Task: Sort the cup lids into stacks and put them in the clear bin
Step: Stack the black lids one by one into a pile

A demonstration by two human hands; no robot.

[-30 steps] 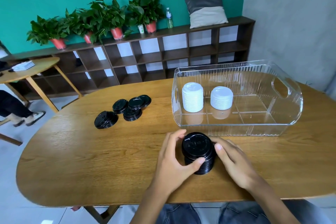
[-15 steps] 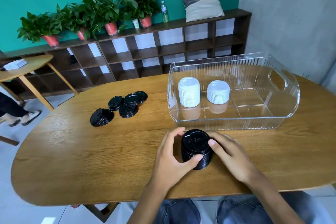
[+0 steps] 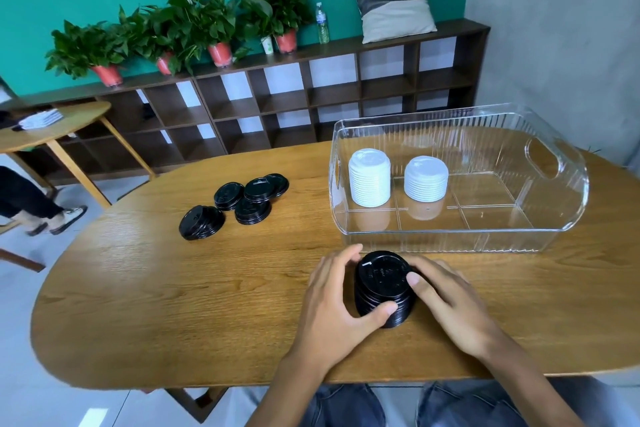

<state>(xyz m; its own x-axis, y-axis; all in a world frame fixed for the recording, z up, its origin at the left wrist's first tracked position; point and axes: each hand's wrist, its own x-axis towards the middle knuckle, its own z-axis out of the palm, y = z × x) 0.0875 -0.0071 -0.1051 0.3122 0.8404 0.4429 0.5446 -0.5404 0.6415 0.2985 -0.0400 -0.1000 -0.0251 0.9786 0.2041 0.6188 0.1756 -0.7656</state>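
A stack of black cup lids point(image 3: 382, 282) stands on the wooden table point(image 3: 173, 295), just in front of the clear bin point(image 3: 450, 239). My left hand point(image 3: 336, 308) grips the stack from the left, thumb low on its front and fingers curled behind it. My right hand point(image 3: 446, 298) holds it from the right, thumb resting on the top lid. Two stacks of white lids point(image 3: 369, 178) point(image 3: 426, 178) stand inside the bin's left part. Several loose black lids point(image 3: 247, 199) lie in a group at the table's left middle, one small pile point(image 3: 201, 222) slightly apart.
A dark cube shelf point(image 3: 277, 104) with potted plants, a bottle and a cushion runs along the teal wall. A small round side table point(image 3: 55, 128) stands at the left, with a person's leg and shoe point(image 3: 45, 208) near it. My knees show below the table edge.
Both hands stay around the black stack; my right thumb now rests on the top lid. The camera view has shifted slightly; the stack sits in about the same spot before the bin.
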